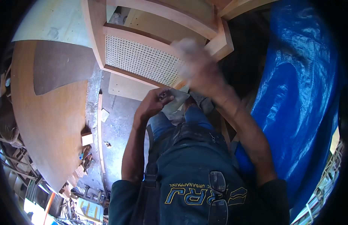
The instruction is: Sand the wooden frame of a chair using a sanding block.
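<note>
A wooden furniture frame [95, 31] with a woven cane panel [140, 57] set between its rails stands before me. My left hand [160, 99] is just below the lower rail, its fingers curled; a pale, thin sheet [178, 99] lies beside its fingertips, and I cannot tell whether the hand holds it. Blurred by motion, my right hand [193, 64] is over the right end of the cane panel, near the frame's corner post. Whether anything is in it cannot be made out.
On the left is a large curved wooden board [58, 118] with a darker sheet [61, 64] on it. A blue tarpaulin [297, 92] hangs along the right. A wood strip [101, 132] and a small wooden block [87, 139] are at the left, by the concrete floor [120, 123].
</note>
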`<state>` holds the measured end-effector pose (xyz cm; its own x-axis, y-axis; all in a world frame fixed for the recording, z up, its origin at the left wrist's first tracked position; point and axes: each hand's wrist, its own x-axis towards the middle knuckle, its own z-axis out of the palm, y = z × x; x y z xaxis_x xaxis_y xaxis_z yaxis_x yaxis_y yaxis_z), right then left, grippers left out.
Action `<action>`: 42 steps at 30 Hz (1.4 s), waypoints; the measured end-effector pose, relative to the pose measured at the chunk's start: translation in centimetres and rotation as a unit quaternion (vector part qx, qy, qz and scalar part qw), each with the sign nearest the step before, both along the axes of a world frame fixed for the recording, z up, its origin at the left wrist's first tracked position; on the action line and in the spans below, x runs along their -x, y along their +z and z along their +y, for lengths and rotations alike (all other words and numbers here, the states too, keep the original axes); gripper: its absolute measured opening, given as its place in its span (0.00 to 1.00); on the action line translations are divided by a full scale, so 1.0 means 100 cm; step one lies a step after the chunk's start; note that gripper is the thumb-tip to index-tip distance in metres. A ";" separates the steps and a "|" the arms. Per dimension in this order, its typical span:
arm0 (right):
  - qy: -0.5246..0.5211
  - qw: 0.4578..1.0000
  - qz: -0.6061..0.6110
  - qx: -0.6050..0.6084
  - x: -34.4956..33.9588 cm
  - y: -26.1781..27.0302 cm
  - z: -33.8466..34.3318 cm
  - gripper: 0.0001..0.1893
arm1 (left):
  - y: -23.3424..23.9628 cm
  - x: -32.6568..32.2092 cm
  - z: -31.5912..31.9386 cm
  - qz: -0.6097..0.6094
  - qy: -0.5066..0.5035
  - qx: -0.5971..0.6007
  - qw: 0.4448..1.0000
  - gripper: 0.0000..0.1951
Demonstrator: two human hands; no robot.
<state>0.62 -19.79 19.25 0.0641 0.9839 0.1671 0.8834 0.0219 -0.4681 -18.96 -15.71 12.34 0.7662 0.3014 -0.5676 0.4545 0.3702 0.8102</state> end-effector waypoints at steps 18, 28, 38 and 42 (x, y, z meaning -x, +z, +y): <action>0.218 0.930 0.017 0.296 0.021 0.033 0.000 0.19 | 0.004 -0.001 0.028 -0.145 0.125 0.155 0.969 0.10; 0.081 0.983 -0.081 0.144 -0.183 0.026 0.018 0.12 | -0.062 -0.110 0.124 0.034 0.233 -0.563 0.792 0.13; 0.317 0.908 -0.130 0.240 -0.216 -0.024 0.045 0.12 | -0.142 -0.166 0.134 0.345 0.155 -0.647 0.662 0.28; 0.283 0.909 -0.081 0.295 -0.246 -0.036 0.060 0.13 | -0.147 -0.163 0.139 0.386 0.107 -0.649 0.647 0.21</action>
<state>25.26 -13.79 15.63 -0.4585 0.7735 -0.4376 0.8673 0.2823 -0.4099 -2.64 -1.79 -2.34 0.2668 0.9603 0.0816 0.9602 -0.2721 0.0632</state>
